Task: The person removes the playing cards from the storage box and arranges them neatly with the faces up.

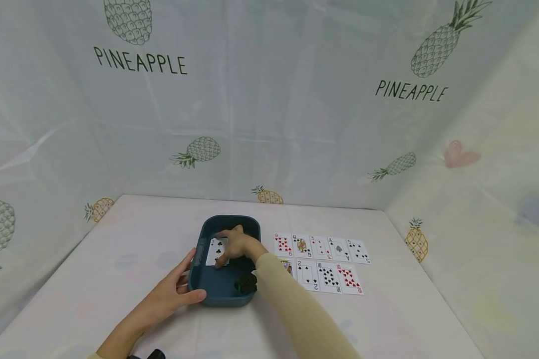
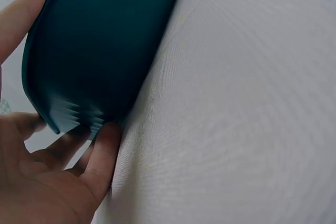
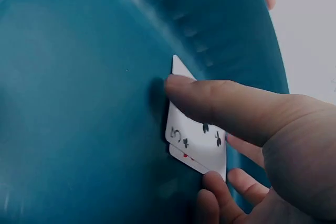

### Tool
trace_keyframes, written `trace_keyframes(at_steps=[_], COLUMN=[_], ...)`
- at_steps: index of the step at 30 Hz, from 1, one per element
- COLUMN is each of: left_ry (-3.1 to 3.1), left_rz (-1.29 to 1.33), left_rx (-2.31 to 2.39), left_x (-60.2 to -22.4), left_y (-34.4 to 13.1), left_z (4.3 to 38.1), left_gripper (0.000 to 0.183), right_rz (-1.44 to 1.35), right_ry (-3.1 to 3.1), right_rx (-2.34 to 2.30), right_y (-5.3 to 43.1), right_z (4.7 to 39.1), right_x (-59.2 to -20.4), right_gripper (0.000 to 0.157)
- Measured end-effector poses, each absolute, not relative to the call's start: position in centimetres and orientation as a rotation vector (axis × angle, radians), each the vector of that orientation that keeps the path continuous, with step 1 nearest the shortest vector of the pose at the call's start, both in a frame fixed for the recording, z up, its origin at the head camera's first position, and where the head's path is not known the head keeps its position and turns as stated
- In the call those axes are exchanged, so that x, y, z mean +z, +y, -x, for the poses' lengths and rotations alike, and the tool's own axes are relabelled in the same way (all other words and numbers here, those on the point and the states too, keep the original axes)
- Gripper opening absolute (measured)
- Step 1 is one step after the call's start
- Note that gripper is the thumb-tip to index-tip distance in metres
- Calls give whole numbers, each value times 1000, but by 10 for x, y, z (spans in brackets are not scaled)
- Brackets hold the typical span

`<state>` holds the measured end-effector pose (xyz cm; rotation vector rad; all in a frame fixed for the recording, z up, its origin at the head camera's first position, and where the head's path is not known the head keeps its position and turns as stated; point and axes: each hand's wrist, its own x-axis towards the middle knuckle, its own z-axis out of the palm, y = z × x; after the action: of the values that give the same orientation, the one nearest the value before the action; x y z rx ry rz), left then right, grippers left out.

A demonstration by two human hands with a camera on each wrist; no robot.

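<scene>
A dark blue-green tray (image 1: 222, 297) with raised sides stands on the table. My left hand (image 1: 172, 294) holds its near left corner, thumb at the near rim and fingers against the ribbed outer wall (image 2: 73, 103). Inside the tray, my right hand (image 1: 240, 245) pinches a few playing cards (image 3: 202, 148), thumb across the face and fingers at the far edge. The top card (image 1: 215, 251) is a five of clubs. Under it, a card with a red mark peeks out in the right wrist view.
Two rows of face-up playing cards (image 1: 322, 248) lie right of the tray; the right sleeve (image 1: 296, 311) covers part of the nearer row. A dark object (image 1: 246, 283) shows by the right cuff over the tray. A pineapple-print sheet (image 1: 269, 99) hangs behind the table.
</scene>
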<state>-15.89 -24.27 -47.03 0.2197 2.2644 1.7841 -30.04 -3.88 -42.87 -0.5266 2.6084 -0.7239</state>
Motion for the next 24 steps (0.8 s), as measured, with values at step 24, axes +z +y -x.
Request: trace_keyframes(at_steps=[24], left_ry=[2251], left_rz=[-216], left_rx=[1794], left_x=[-471], left_y=[-243], left_z=[159], left_gripper=[102], right_rz=[604], right_ry=[2578], right_rx=[-756], right_y=[-30], right_z=[302], right_x=[-421], right_gripper=[79])
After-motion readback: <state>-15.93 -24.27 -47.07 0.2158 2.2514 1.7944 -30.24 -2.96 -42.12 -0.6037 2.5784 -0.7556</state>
